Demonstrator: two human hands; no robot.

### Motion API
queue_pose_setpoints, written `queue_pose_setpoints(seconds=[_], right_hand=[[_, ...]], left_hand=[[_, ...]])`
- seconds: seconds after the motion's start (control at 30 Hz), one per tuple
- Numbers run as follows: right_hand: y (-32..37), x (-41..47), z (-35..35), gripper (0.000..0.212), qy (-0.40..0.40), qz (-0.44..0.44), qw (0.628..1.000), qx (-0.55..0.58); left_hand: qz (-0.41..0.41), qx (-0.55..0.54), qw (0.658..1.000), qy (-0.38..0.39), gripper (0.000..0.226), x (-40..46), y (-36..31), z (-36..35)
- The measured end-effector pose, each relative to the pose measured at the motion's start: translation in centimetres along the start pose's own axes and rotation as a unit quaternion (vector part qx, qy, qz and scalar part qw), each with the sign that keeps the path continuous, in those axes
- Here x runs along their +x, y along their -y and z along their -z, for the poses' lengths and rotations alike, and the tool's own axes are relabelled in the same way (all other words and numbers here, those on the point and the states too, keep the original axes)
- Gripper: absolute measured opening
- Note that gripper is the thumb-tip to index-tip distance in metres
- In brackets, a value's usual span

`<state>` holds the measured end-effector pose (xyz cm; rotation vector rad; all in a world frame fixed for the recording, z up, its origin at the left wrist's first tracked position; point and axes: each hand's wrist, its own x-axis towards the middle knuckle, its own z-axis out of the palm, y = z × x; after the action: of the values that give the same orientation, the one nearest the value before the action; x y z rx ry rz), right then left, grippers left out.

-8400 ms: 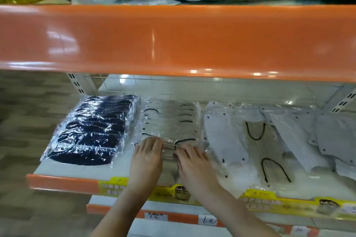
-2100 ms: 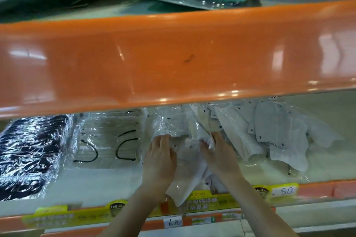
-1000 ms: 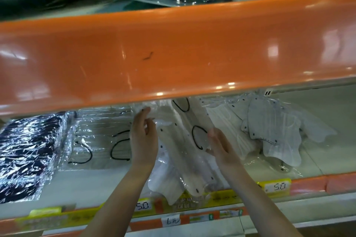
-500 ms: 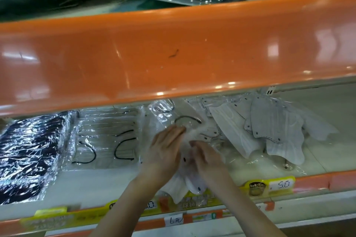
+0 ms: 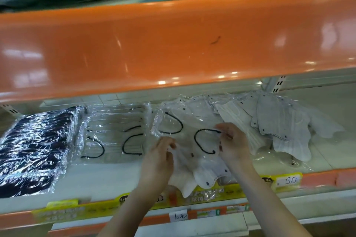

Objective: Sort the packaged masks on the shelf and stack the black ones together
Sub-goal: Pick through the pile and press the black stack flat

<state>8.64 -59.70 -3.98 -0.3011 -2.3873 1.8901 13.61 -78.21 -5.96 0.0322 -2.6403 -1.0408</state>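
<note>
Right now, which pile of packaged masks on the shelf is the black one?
The black masks stack at the far left; every pile to its right holds white or pale masks.

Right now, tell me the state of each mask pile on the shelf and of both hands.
Black masks: stacked at far left, untouched.
Clear packs: flat stack beside the black masks.
White masks: loose, overlapping heap at right.
Held pack: lifted, tilted.
Left hand: pinching the held pack.
Right hand: pinching the held pack.
</note>
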Motion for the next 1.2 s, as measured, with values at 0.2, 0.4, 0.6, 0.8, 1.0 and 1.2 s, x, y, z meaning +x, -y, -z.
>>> queue_pose_setpoints(seconds=[0.2,0.4,0.6,0.8,1.0,1.2], right_hand=[[1.7,-0.7,-0.7,0.033,0.008,-0.004,0.995,0.101],[2.5,-1.8,-2.1,0.037,0.019,0.037,0.995,0.092],[2.9,-3.3,-4.3,0.034,0.05,0.098,0.993,0.033],[3.1,-4.8,-6.4,0.021,0.084,0.281,0.951,-0.096],[2.3,-6.5,-9.9,0.059,0.068,0.495,0.792,-0.35],[2.6,-9.7,-13.5,0.004,0.004,0.545,0.762,-0.35]], left_hand=[[0.244,-0.323,0.914,0.017,0.007,2.5,-0.3,2.1],[0.212,-0.386,0.896,0.051,0.027,2.0,-0.7,5.7],[0.227,-0.506,0.831,0.039,0.014,1.0,1.0,6.5],[0.296,-0.429,0.853,-0.029,0.022,1.5,4.4,9.2],[0.25,-0.221,0.934,0.127,0.009,0.8,6.6,12.8],[0.185,-0.081,0.967,0.157,0.011,0.0,8.9,14.1]])
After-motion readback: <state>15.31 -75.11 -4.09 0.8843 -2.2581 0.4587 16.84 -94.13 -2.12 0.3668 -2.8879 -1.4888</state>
